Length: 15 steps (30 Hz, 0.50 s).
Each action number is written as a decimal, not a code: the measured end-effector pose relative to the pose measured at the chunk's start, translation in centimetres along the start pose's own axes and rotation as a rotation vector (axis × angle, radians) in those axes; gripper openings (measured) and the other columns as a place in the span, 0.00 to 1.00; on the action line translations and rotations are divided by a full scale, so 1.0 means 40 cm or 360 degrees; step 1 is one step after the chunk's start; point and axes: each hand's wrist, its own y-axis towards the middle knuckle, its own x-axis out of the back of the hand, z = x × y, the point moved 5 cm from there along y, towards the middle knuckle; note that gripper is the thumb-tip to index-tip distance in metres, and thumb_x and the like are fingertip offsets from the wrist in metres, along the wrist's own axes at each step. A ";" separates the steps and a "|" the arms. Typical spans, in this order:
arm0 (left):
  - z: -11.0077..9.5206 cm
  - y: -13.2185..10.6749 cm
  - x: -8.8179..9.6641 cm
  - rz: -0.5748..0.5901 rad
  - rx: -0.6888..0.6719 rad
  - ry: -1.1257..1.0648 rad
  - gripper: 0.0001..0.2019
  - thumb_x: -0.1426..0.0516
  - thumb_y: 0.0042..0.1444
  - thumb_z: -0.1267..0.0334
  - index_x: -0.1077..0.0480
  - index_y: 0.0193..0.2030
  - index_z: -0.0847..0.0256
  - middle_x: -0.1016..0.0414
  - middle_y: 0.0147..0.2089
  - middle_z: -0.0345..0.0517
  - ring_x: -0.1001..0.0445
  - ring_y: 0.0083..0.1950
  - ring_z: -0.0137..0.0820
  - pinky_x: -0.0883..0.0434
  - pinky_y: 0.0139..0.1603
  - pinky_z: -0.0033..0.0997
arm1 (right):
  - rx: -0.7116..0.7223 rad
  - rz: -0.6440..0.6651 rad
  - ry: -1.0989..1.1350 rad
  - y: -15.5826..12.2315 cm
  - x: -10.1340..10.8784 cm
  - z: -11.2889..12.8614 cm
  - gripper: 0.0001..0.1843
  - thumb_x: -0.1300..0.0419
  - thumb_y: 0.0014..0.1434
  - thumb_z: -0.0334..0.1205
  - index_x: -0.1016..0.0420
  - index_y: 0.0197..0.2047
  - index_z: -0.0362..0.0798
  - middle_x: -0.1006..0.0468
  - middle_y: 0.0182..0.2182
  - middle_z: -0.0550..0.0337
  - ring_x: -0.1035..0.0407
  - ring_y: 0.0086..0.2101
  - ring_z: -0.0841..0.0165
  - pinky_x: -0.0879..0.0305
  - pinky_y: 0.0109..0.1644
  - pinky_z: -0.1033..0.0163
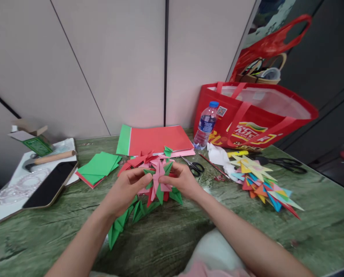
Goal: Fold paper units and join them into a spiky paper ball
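Observation:
Between my two hands, above the green table, is a folded paper flower (pixel 158 179) with pink petals and green leaf-like points. My left hand (pixel 127 186) pinches it from the left, thumb toward the middle. From the other side my right hand (pixel 183 179) grips it with thumb and fingers, the thumb on the pink part. Folded green paper pieces (pixel 121 221) lie on the table just below and left of the flower. Behind my hands are red and pink folded pieces (pixel 140 158), partly covered by the flower.
Green paper squares (pixel 98 167), a phone (pixel 52 184) and a hammer (pixel 54 157) lie left. Red sheets (pixel 160 139) lie behind. To the right are scissors (pixel 196 168), a water bottle (pixel 206 125), a red bag (pixel 247 123) and a multicoloured folded-paper piece (pixel 261 181).

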 end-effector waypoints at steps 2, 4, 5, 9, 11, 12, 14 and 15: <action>0.005 -0.001 0.000 -0.0067 0.0048 -0.0092 0.12 0.38 0.45 0.55 0.27 0.27 0.64 0.31 0.25 0.38 0.36 0.27 0.24 0.37 0.30 0.23 | 0.0112 -0.0040 -0.0040 -0.003 -0.001 0.016 0.18 0.31 0.41 0.42 0.30 0.36 0.50 0.26 0.33 0.63 0.33 0.31 0.70 0.37 0.33 0.65; 0.012 -0.003 -0.002 -0.0114 0.0129 -0.0192 0.14 0.38 0.45 0.54 0.29 0.25 0.65 0.33 0.23 0.37 0.37 0.26 0.24 0.38 0.27 0.23 | 0.0242 -0.0105 -0.0112 -0.009 -0.001 0.035 0.20 0.32 0.42 0.41 0.32 0.39 0.52 0.28 0.36 0.63 0.33 0.33 0.70 0.36 0.33 0.66; 0.014 -0.005 -0.005 -0.0125 0.0166 -0.0240 0.15 0.37 0.44 0.53 0.30 0.24 0.65 0.34 0.22 0.37 0.37 0.25 0.24 0.38 0.27 0.23 | 0.0302 -0.0138 -0.0146 -0.012 -0.001 0.044 0.20 0.32 0.43 0.40 0.33 0.39 0.52 0.28 0.36 0.63 0.33 0.33 0.70 0.36 0.33 0.66; 0.006 -0.012 -0.018 -0.0133 0.0245 -0.0343 0.16 0.36 0.41 0.53 0.32 0.23 0.65 0.35 0.21 0.37 0.37 0.25 0.24 0.37 0.27 0.24 | 0.0465 -0.0231 -0.0178 -0.024 0.001 0.064 0.20 0.32 0.43 0.39 0.36 0.37 0.52 0.30 0.34 0.63 0.33 0.33 0.70 0.36 0.34 0.65; -0.001 -0.017 -0.020 -0.0138 0.0247 -0.0327 0.15 0.35 0.41 0.54 0.31 0.23 0.65 0.33 0.22 0.37 0.36 0.26 0.24 0.36 0.28 0.24 | 0.0516 -0.0247 -0.0137 -0.029 0.001 0.069 0.19 0.31 0.43 0.38 0.37 0.35 0.52 0.31 0.34 0.63 0.33 0.35 0.69 0.36 0.36 0.65; -0.004 -0.019 -0.019 -0.0141 0.0236 -0.0299 0.15 0.36 0.41 0.54 0.30 0.24 0.65 0.32 0.23 0.38 0.36 0.26 0.25 0.36 0.28 0.24 | 0.0518 -0.0244 -0.0122 -0.031 0.001 0.069 0.19 0.31 0.43 0.37 0.37 0.34 0.52 0.31 0.34 0.63 0.33 0.35 0.69 0.36 0.36 0.65; -0.013 -0.023 -0.017 -0.0156 0.0188 -0.0217 0.13 0.36 0.43 0.56 0.30 0.25 0.64 0.32 0.24 0.38 0.36 0.26 0.24 0.36 0.28 0.24 | 0.0488 -0.0230 -0.0113 -0.035 -0.001 0.067 0.18 0.31 0.43 0.36 0.38 0.31 0.51 0.30 0.33 0.63 0.33 0.35 0.68 0.37 0.35 0.65; -0.018 -0.025 -0.015 -0.0168 0.0160 -0.0171 0.12 0.37 0.43 0.56 0.30 0.24 0.64 0.32 0.23 0.37 0.36 0.26 0.24 0.37 0.27 0.23 | 0.0470 -0.0226 -0.0115 -0.037 -0.001 0.066 0.18 0.31 0.43 0.36 0.38 0.30 0.51 0.30 0.33 0.63 0.33 0.35 0.68 0.37 0.35 0.65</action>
